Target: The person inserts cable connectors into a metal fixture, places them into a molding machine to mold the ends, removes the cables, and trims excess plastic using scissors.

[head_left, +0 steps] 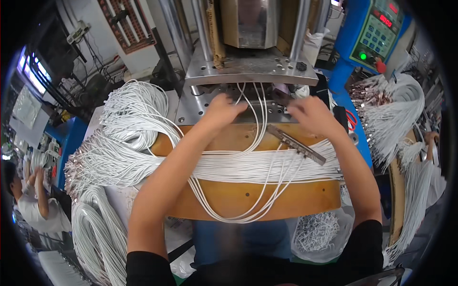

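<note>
My left hand (pixel 222 110) rests on the metal mould plate (pixel 191 107) of a press, fingers curled on the ends of thin white cables (pixel 260 121) that run up into the mould. On the right of the same plate, my right hand (pixel 312 114) pinches another cable end. The cables loop back over a brown wooden board (pixel 238 198) toward me. A slim metal comb fixture (pixel 296 144) lies slanted on the board below my right hand.
A big heap of white cables (pixel 124 138) lies left of the board, and another bundle (pixel 391 119) hangs at the right. The press column (pixel 250 24) rises behind. A blue control box (pixel 377 33) stands at back right. A person (pixel 33 200) works at far left.
</note>
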`<state>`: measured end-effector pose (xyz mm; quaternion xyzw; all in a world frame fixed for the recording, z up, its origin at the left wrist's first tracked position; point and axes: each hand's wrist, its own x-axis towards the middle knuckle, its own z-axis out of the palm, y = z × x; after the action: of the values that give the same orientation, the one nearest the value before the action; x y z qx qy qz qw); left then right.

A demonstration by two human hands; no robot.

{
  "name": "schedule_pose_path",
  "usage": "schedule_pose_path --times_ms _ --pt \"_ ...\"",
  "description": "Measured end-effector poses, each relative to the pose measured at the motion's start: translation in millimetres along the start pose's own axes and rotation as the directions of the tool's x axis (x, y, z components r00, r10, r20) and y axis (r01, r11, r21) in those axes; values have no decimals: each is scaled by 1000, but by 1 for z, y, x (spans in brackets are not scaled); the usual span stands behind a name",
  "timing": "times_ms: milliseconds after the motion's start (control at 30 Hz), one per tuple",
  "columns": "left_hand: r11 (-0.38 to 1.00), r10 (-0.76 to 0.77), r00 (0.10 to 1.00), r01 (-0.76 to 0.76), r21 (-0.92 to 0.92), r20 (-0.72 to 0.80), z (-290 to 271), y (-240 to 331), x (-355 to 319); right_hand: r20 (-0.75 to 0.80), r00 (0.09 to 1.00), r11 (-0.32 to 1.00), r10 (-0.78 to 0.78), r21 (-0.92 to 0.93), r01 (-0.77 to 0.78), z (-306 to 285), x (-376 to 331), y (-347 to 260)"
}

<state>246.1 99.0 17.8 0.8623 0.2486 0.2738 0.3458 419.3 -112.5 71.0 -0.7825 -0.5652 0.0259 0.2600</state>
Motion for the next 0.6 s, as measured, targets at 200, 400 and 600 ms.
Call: schedule_pose_path --times_ms 200,400,600 --pt "366 -136 735 660 -656 664 55 5 34 -119 991 958 65 -272 -95 55 104 61" --pt "284 -160 727 681 -674 667 38 31 28 -261 961 944 -88 -329 -3 91 124 115" --pt "326 -140 803 590 -739 579 27 27 30 -376 924 996 -70 -70 47 76 106 97"
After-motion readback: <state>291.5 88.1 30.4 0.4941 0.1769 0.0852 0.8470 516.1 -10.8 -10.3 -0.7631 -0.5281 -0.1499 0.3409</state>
